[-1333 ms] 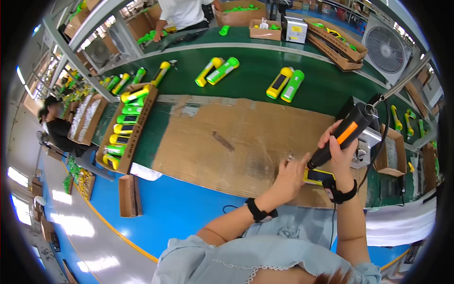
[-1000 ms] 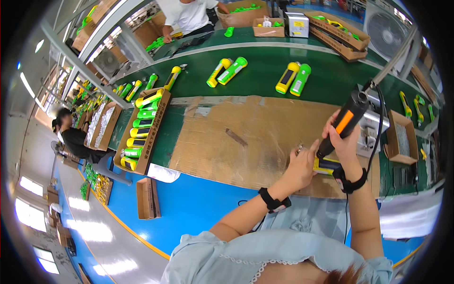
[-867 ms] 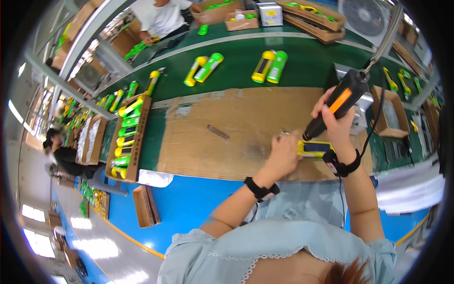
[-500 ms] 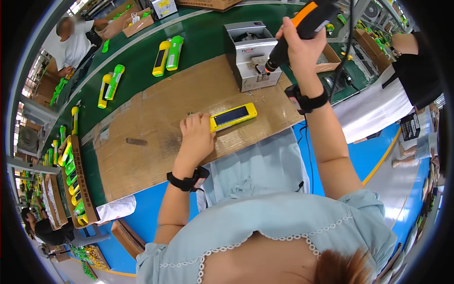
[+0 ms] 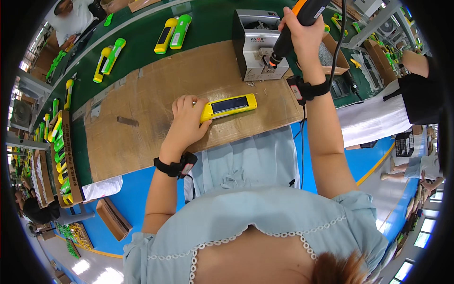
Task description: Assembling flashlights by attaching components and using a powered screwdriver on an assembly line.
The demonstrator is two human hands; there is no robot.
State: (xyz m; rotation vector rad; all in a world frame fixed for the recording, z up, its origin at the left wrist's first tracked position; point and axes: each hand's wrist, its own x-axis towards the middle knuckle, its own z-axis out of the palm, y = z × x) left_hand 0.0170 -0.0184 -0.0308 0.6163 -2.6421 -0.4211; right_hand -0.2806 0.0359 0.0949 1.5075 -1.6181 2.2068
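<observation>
A yellow flashlight body with a dark panel on top lies on the brown cardboard sheet covering the workbench. My left hand grips its left end and presses it down. My right hand is raised at the upper right, closed around a black and orange electric screwdriver whose bit points down at the grey metal box behind the flashlight. A black cable runs off the tool.
Yellow and green flashlights lie in pairs on the green belt behind the cardboard. A wooden tray of more stands at the left. Another person stands at the right; one more works across the belt.
The view has swung round. My right hand lifted the screwdriver off the yellow flashlight toward the grey box. My left hand stays on the flashlight.
</observation>
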